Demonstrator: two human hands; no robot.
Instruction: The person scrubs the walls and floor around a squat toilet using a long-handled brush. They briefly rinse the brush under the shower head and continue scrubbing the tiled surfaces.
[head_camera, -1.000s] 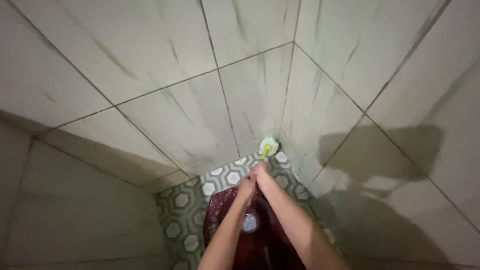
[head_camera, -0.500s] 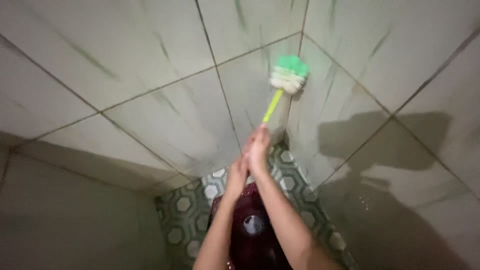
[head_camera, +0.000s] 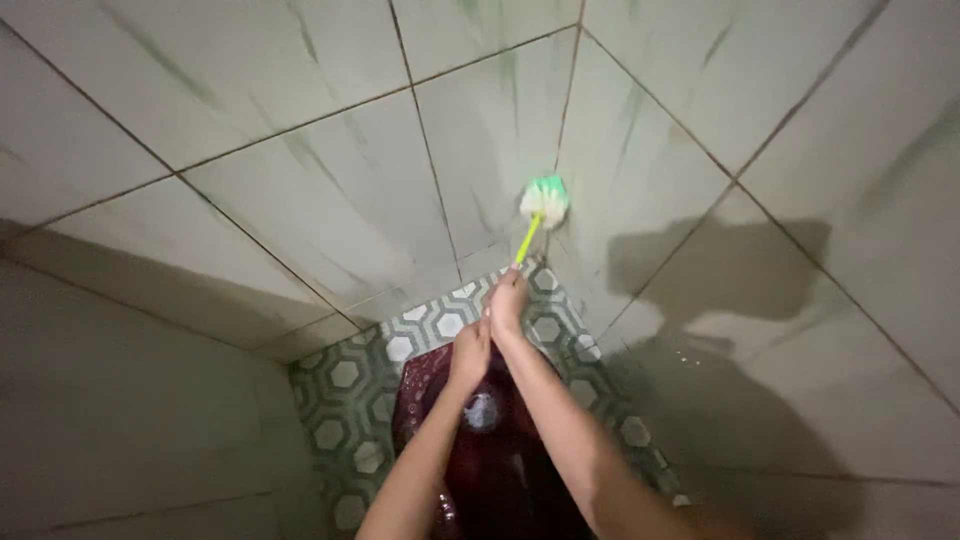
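Brush head's come back down: half a second ago your green-and-white bristled scrub brush with the yellow-green plastic handle (head_camera: 541, 205) was up near the top middle of the frame, and now it sits lower, upper centre, pressed into the corner seam of the pale marbled wall tiles (head_camera: 330, 190), so you're stroking up and down that joint. Your right hand (head_camera: 507, 300) is wrapped tight around the handle's lower end, and your left hand (head_camera: 470, 350) is clasped just below, touching it, though I can't tell if it's on the handle itself. Count: one brush, two hands, one dark red squat pan (head_camera: 500, 470) at bottom centre, sitting in the green hexagon-patterned floor tiles (head_camera: 345, 400).
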